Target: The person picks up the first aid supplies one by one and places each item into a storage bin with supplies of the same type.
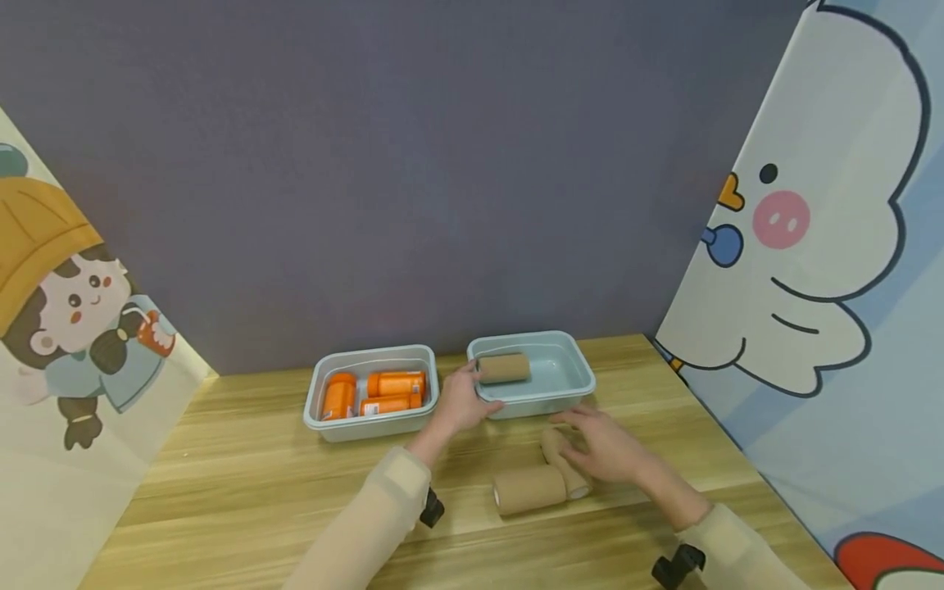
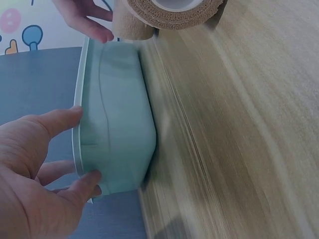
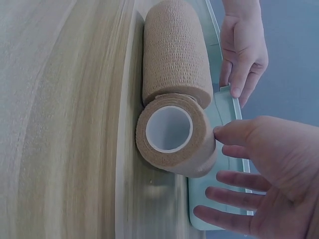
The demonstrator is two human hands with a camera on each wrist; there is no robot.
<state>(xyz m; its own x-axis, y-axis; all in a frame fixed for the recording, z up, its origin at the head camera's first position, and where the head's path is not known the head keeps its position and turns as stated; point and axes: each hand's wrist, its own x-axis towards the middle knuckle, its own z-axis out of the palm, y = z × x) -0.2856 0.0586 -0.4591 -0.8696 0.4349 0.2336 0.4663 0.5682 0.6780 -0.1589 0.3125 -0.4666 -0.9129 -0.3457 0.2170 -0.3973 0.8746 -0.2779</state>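
Note:
My left hand [image 1: 459, 400] grips the near left corner of a pale blue-green plastic tray [image 1: 553, 397], thumb on the front rim and fingers round the end. Inside that tray, close to these fingertips, lies a tan cohesive bandage roll [image 1: 504, 368]. Two more bandage rolls, one [image 1: 529, 489] lying crosswise and another [image 3: 199, 160] angled against its end, rest on the table in front of the tray. Over the angled roll is my right hand [image 1: 606, 445], its fingers spread and its thumb tip right at the roll's side in the right wrist view.
To the left stands a second pale tray [image 1: 374, 424] with several orange bottles [image 1: 397, 383] in it. A dark grey panel [image 1: 442, 180] rises behind both trays on the wooden table [image 1: 243, 483]. Cartoon-printed walls [image 1: 826, 328] flank the table.

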